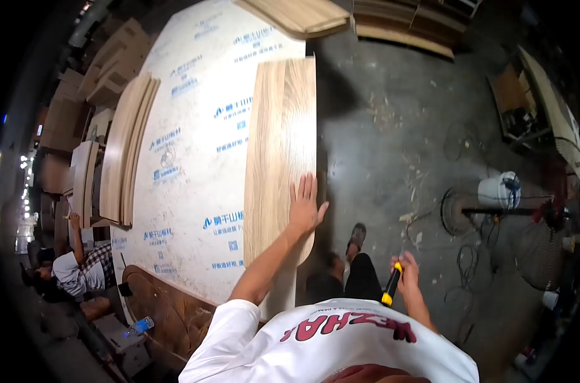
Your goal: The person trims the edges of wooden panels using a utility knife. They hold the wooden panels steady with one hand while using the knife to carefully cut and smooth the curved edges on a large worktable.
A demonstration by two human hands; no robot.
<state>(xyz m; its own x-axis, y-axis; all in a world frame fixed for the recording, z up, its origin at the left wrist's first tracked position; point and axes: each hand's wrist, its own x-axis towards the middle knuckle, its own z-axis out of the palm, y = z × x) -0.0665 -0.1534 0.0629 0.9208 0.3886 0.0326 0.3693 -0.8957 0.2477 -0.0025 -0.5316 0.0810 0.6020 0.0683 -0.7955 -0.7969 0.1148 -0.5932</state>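
Note:
A long wood-grain board [278, 140] with a rounded near corner lies along the right edge of the white-topped table [194, 147]. My left hand [307, 209] rests flat on the board near its right edge, fingers stretched out and thumb apart. Off to the right, over the floor, my right hand [409, 276] is closed around a tool with a yellow-and-black handle [392, 284]. The tool's working end cannot be made out, so its exact kind is unclear.
Stacked wood-grain boards lie at the table's far end [303, 16] and left side [129, 150]. A brown round-edged panel [169, 306] is at the near left. Another person [79, 271] is at far left. A white bucket [499, 190] and cables are on the right-hand floor.

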